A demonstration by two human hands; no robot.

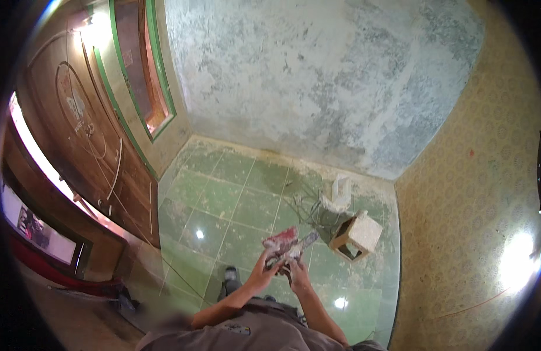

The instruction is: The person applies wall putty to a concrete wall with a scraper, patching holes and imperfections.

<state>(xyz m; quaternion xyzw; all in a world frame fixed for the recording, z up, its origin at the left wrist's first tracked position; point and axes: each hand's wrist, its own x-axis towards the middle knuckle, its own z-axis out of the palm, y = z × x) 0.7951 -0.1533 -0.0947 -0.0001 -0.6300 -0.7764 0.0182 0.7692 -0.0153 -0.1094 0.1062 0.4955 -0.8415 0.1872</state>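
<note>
My left hand point(261, 276) is closed around a flat red piece smeared with white point(282, 237), perhaps a putty scraper; its exact kind is hard to make out. Close beside it, my right hand point(298, 277) grips a narrow tool with a whitish-grey smeared blade point(309, 238), which looks like a putty knife. The two tools meet or overlap in front of me at waist height, above the floor. My fingers cover the lower ends of both.
White-splotched green floor tiles point(223, 193) run to a patchy grey-white wall point(317, 76). A white-smeared container point(339, 196) and an open-sided box stool point(367, 234) stand at right, near tangled cable point(305, 207). On the left is a wooden door point(77, 111); patterned wall point(469, 222) lies right.
</note>
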